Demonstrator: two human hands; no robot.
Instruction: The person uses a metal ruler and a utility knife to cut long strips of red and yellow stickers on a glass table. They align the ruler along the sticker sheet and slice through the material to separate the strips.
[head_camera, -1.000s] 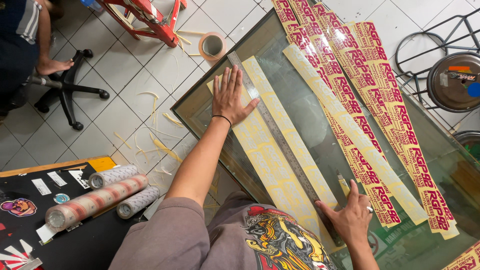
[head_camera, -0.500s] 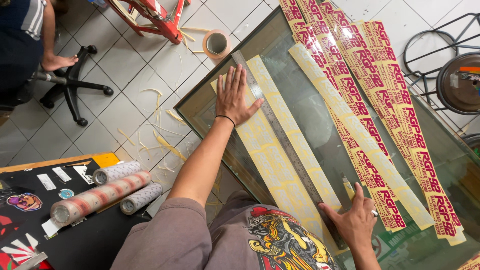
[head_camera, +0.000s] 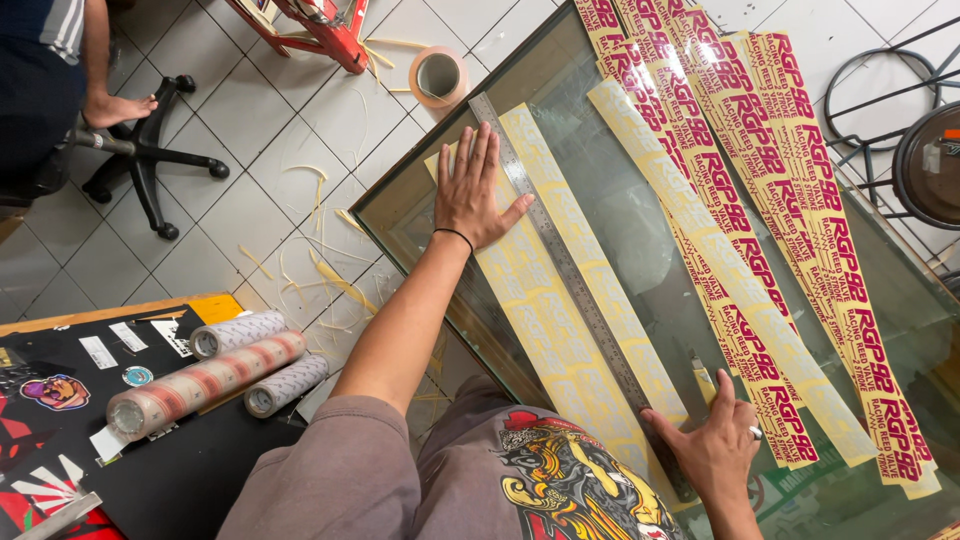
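Observation:
My left hand (head_camera: 472, 190) lies flat with fingers spread on a yellow sticker sheet (head_camera: 545, 320) on a glass table (head_camera: 400, 200), its thumb against a long steel ruler (head_camera: 570, 270). The ruler runs diagonally along the sheet. My right hand (head_camera: 718, 448) rests at the near end of the ruler and grips a yellow utility knife (head_camera: 702, 378), whose tip points up along the ruler's right side. A cut yellow strip (head_camera: 590, 260) lies right of the ruler.
Long yellow strips with red print (head_camera: 760, 200) cover the table's right part. A tape roll (head_camera: 437, 77) and paper trimmings lie on the tiled floor. Rolls of film (head_camera: 200, 375) rest on a black desk at left. A seated person's foot (head_camera: 120, 108) and chair base are far left.
Both hands keep their places on the sheet and ruler; the view has shifted slightly, and the right hand sits a little nearer the table's front edge.

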